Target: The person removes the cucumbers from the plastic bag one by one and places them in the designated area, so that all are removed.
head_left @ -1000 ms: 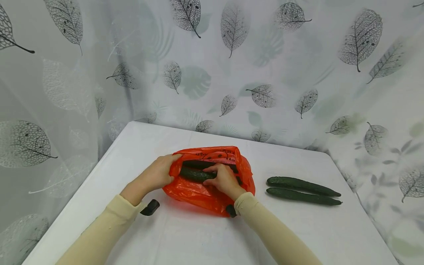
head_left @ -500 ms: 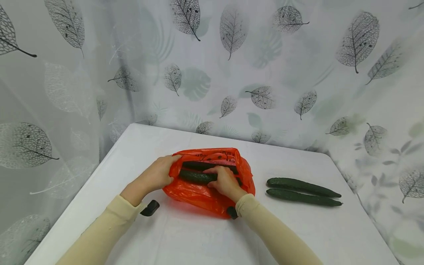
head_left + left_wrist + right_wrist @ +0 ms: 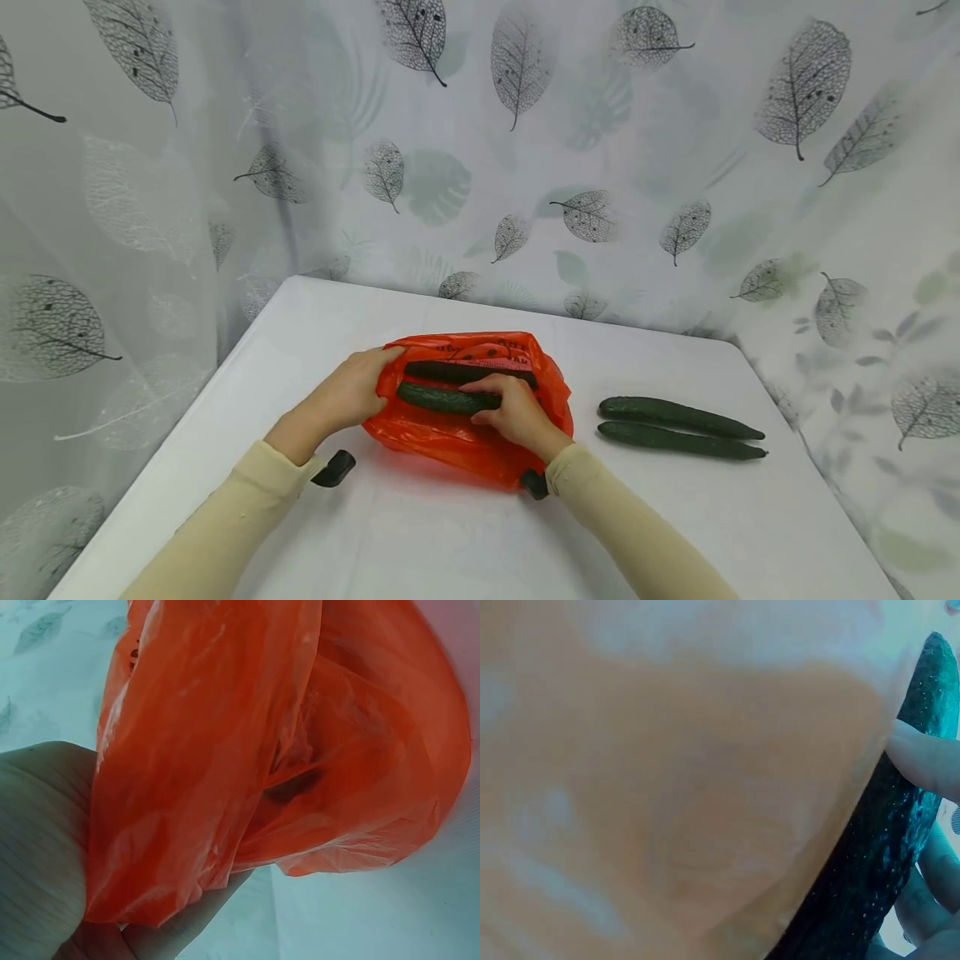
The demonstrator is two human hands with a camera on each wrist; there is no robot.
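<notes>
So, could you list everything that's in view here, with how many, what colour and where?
Flat-topped table: one, white, under everything.
Leaf-printed hanging sheeting: number unclear, pale with black and green leaves, behind and beside the table.
Crinkled plastic bag: one, red-orange, mid-table, mouth open.
Long slender cucumbers in the bag: two visible, dark green, side by side.
Long slender cucumbers outside it: two, dark green, on the table, right of the bag.
Small rounded blocks: two, black, one by each wrist.
Long fabric sleeves: two, cream, on the arms.
Left hand: one, bare, holding the bag's edge.
Right hand: one, bare, gripping the nearer bagged cucumber.
</notes>
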